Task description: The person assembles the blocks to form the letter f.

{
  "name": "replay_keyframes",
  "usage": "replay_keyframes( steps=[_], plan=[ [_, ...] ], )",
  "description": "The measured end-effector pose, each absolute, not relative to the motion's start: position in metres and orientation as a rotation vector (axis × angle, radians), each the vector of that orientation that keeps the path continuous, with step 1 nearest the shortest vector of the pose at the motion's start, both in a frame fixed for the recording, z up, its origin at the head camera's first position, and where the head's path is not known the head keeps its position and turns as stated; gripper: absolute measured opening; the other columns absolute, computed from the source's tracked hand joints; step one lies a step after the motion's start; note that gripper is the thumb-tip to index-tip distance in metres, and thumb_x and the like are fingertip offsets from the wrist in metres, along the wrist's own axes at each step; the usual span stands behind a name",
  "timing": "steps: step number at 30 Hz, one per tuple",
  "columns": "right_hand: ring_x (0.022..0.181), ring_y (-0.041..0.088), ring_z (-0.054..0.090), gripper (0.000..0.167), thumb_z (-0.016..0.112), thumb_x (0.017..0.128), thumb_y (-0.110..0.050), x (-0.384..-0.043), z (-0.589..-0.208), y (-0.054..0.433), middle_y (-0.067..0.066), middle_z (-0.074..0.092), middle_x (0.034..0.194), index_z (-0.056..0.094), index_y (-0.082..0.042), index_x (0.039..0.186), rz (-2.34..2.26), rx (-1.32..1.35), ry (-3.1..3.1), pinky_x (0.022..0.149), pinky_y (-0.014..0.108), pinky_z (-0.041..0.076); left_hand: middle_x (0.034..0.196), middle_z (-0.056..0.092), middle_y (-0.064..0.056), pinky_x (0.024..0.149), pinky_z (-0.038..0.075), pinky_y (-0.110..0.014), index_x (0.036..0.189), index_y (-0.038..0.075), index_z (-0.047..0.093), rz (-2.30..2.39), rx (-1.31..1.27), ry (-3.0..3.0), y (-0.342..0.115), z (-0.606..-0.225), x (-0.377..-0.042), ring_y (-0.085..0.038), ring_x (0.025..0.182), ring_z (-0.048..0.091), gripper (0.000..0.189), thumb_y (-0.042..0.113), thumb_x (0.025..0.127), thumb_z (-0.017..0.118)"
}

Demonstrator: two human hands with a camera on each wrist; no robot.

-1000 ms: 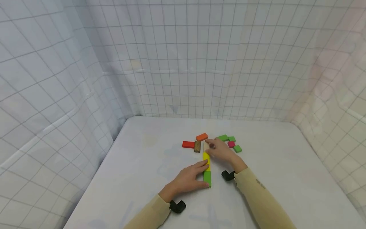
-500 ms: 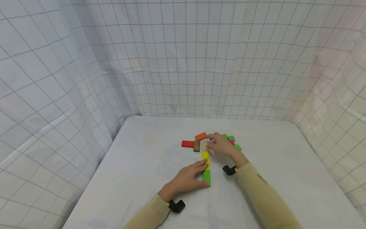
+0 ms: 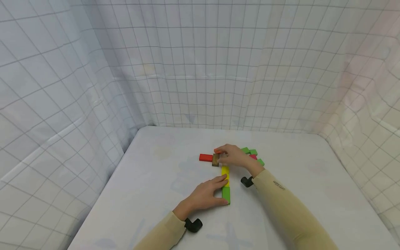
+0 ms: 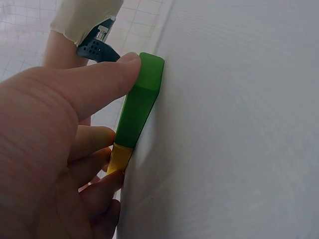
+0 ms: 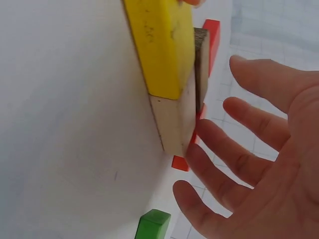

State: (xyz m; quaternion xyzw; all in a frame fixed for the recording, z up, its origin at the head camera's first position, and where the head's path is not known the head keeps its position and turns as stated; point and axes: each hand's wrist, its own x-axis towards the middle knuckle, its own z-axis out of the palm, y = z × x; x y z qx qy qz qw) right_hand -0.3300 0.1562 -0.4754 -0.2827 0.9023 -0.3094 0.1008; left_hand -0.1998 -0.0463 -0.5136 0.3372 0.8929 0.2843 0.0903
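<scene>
A row of blocks runs away from me: a green block (image 3: pixel 226 196) nearest, then yellow blocks (image 3: pixel 225 169), then a pale wooden block (image 5: pixel 173 122). My left hand (image 3: pixel 204 195) lies along its left side. Its thumb touches the green block's near end, and its fingertips rest on the yellow part. Over the far end hovers my right hand (image 3: pixel 235 156), fingers spread and holding nothing. It hides the pale block in the head view and covers most of an orange block (image 3: pixel 217 151). A brown wooden block (image 3: pixel 215 160) lies just left of the row's far end.
Touching the brown block on its left is a red block (image 3: pixel 206 157). To the right of my right hand lie several small blocks, among them a green block (image 3: pixel 253 152) and a pinkish-red block (image 3: pixel 253 157). Grid-patterned white curtains (image 3: pixel 218 76) enclose the white table (image 3: pixel 150 180).
My right hand has moved left from the right side of the pale block, now reaching over it toward the orange and brown blocks. My left hand and the row have stayed put.
</scene>
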Motion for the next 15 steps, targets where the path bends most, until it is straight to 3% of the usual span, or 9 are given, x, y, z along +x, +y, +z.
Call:
replay_keyframes(
  steps=[7,15],
  plan=[
    [0.123,0.021,0.054,0.056,0.077,0.09,-0.023,-0.336,-0.481,0.15,0.002,0.059,0.138,0.058,-0.012,0.142,-0.851,-0.872,2.66,0.106,0.043,0.043,0.163,0.029,0.009,0.112,0.037,-0.045,0.155,0.021,0.042,0.832,1.003,2.65,-0.046,-0.514,-0.199,-0.015,0.147,0.032,0.078,0.055,0.091,0.069],
    [0.119,0.023,0.053,0.057,0.081,0.087,-0.034,-0.341,-0.484,0.145,0.006,0.058,0.137,0.063,-0.016,0.138,-0.721,-0.823,2.701,0.104,0.043,0.044,0.163,0.026,0.011,0.112,0.037,-0.044,0.156,0.022,0.04,0.831,1.014,2.654,-0.047,-0.516,-0.199,-0.014,0.147,0.031,0.079,0.057,0.091,0.068]
  ],
)
